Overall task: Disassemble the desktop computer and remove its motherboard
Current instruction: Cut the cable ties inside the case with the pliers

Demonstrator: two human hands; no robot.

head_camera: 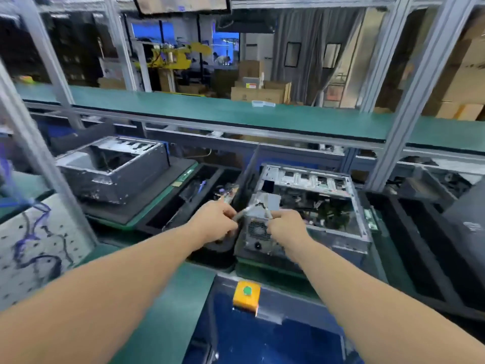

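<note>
Nearest the camera, a yellow push-button box (246,298) with a green cap sits on the blue front panel, at the edge of the green surface (168,298).

Beyond it, 2 bare forearms reach forward to the open desktop computer (309,206), which lies on its side on the surface, side panel off, just right of centre. Its power supply (258,227), fan grille facing the camera, occupies the near left corner of the case. The motherboard (328,214) is still inside, partly visible behind the power supply among cables.

Left hand (215,219): fingers curled and closed on a thin pale cable or tool (248,210); motion blur prevents identification. Right hand (284,224): fingers curled and closed on the other end of the same item, resting on top of the power supply.

Risk assessment: if this is a cable, pulling along its length rather than at the plug could tear the connector or stress the motherboard header. The case's sheet-metal edges, close to both hands, may cut skin. Loose wiring could snag as parts lift out.

Further left, a second, emptied case (112,169) stands on a dark tray. Behind runs a green shelf (236,111).
</note>
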